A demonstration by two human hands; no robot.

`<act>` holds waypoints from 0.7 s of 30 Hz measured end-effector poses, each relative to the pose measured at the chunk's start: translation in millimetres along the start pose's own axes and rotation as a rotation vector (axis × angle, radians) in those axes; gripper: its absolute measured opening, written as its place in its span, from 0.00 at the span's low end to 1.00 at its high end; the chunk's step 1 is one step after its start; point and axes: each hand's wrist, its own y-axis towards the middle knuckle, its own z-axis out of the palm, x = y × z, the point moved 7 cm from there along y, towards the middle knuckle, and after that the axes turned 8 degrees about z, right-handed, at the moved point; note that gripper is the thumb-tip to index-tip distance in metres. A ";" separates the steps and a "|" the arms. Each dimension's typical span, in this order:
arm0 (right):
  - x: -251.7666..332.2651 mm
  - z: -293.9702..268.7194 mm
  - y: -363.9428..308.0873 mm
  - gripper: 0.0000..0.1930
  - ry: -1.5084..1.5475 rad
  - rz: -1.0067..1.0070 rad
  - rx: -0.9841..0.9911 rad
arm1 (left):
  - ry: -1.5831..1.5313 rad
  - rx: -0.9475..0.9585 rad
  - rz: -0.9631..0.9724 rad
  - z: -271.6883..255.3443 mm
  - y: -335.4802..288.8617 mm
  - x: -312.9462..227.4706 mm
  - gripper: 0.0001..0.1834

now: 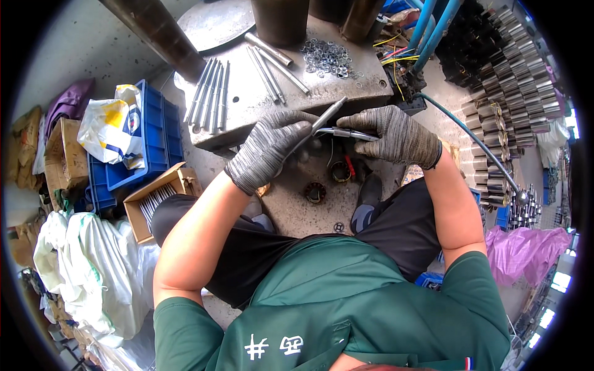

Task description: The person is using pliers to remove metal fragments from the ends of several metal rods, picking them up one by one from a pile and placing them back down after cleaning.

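My left hand (pixel 266 148), in a grey knit glove, is closed around a slim metal shaft (pixel 332 112) that slants up to the right. In my gloved right hand (pixel 401 137) is a pair of pliers (pixel 348 133), its tips meeting the shaft beside my left fingers. Whether a ring sits at the tips is too small to tell. Both hands are just off the front edge of a metal bench (pixel 362 93). On it lie several similar shafts (pixel 212 96) in a row, a few more (pixel 266 74) beside them, a thicker rod (pixel 270 49), and a heap of small metal rings (pixel 328 59).
Blue crates (pixel 162 127) and a cardboard box of metal rods (pixel 132 213) stand at my left, above white sacks (pixel 93 266). Stacked metal cylinders (pixel 513 93) fill the right. A green hose (pixel 455 125) runs past blue posts (pixel 433 34). Ring-shaped parts (pixel 315 193) lie between my feet.
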 end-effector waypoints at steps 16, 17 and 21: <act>-13.7 19.0 -6.4 0.37 0.715 0.312 0.289 | -0.245 0.029 0.139 -6.4 -1.1 -18.7 0.41; -12.4 13.0 -7.0 0.35 0.738 0.290 0.230 | -0.219 0.017 0.125 -7.1 -3.2 -24.9 0.44; -12.9 -13.2 -3.0 0.24 0.620 0.212 0.035 | 0.667 -0.184 0.411 -48.3 4.7 -33.4 0.30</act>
